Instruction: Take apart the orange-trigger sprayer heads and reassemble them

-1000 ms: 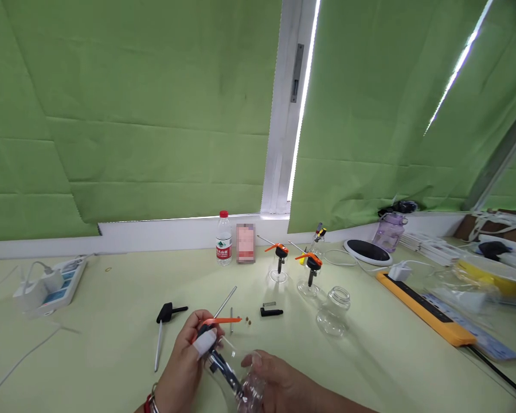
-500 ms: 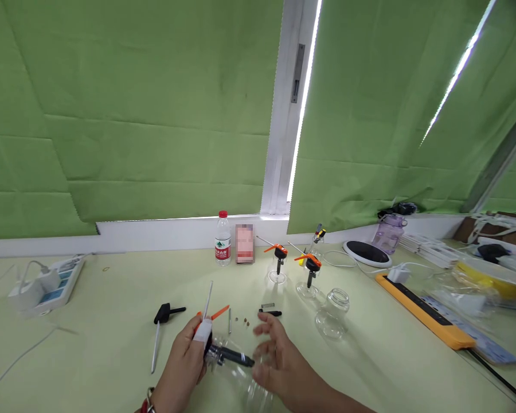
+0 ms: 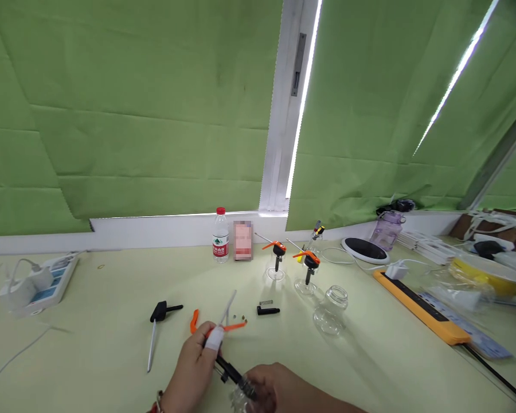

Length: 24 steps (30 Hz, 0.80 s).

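Pump head (image 3: 231, 369) tilts more steeply at the lower centre of the frame than half a second ago, left hand (image 3: 192, 362) still closed on it. The right hand (image 3: 279, 385), then spread, now curls its grip around the clear jar (image 3: 238, 400), bottom centre.

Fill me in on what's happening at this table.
A person is using both hands at a pale table. The left hand holds a black and orange top. The right hand holds a clear container by the top's black tube; whether the tube is inside it is hard to tell. Beyond stand two bottles with similar tops and a topless bottle. A spring lies beside a loose black piece.
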Motion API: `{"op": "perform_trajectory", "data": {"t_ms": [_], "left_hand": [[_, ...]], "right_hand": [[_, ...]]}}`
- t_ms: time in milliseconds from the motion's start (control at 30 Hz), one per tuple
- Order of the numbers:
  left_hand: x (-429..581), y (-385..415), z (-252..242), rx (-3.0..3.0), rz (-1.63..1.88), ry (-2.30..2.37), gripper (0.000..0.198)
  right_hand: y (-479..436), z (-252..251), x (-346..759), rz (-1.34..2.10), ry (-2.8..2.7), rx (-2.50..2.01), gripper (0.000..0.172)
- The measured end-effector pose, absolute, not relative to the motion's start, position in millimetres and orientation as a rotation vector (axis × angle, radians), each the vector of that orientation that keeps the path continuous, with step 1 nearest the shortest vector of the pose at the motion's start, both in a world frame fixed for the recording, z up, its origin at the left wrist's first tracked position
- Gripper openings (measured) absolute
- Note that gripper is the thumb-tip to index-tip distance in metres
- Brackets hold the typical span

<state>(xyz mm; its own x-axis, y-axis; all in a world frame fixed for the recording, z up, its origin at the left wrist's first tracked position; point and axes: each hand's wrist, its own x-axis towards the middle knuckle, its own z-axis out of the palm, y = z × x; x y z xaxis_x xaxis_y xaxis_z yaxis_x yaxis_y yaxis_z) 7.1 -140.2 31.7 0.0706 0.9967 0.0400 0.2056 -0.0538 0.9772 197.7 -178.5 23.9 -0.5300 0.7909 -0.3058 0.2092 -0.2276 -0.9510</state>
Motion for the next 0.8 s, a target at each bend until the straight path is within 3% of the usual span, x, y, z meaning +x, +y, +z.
{"op": "perform_trajectory", "data": {"t_ms": [67,267,633,800], "left_hand": [[1,-136,38,1.316,1.087,1.301,0.036],[-1,-134,44,1.129,1.151,1.256,0.038],[0,-140,39,1.061,1.069,1.217,0.034],[-1,-140,39,1.047,1.045,1.203,0.032]], "right_hand": [[-181,35,214,1.601,-1.674,-1.291,0.037],[-167,40,273,0.65,-1.639,-1.503,0.06],[-139,13,319,0.215,-1.528,-1.679,0.067],[-143,17,320,-0.256,-1.573,-1.633,0.063]]}}
